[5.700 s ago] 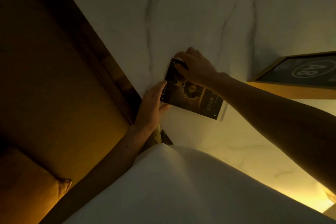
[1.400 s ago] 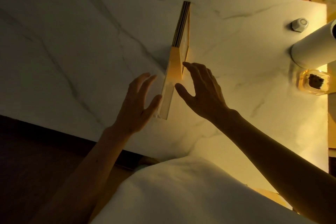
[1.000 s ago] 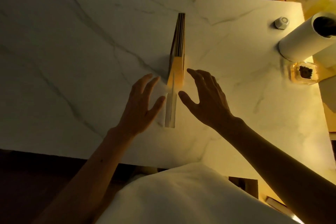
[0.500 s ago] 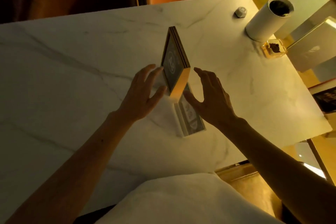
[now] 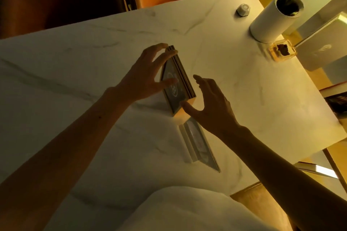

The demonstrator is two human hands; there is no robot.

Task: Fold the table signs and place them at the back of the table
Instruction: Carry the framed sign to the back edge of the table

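**deskjockey:** Hands are both working the framed table sign (image 5: 177, 82) standing mid-table. Left hand (image 5: 145, 77) is pinching it, fingertips hooked over the far top corner and thumb pressing on the dark face. Right hand (image 5: 210, 105) is hanging open, fingers spread, thumb just brushing the near bottom corner, not really gripping anything.

**marblefan:** So only one hand is actually holding. That's the bit that's worrying me. It's standing on a thin edge on a slick marble table (image 5: 75, 80), and if the left pinch is slipping while the right is open like that, the sign is probably tipping flat or skating sideways.

**deskjockey:** Yeah, and the clear acrylic sign holder (image 5: 197, 146) is lying right against its near end. Dragging the frame toward the body is likely knocking that one toward the table edge.

**marblefan:** Back right corner is looking crowded too: white cylinder (image 5: 272, 15), little amber box (image 5: 282, 52), a small hexagonal thing (image 5: 243, 9). Pushing the sign back there carelessly is asking for a bump. Can't tell where the fold is from here, either.
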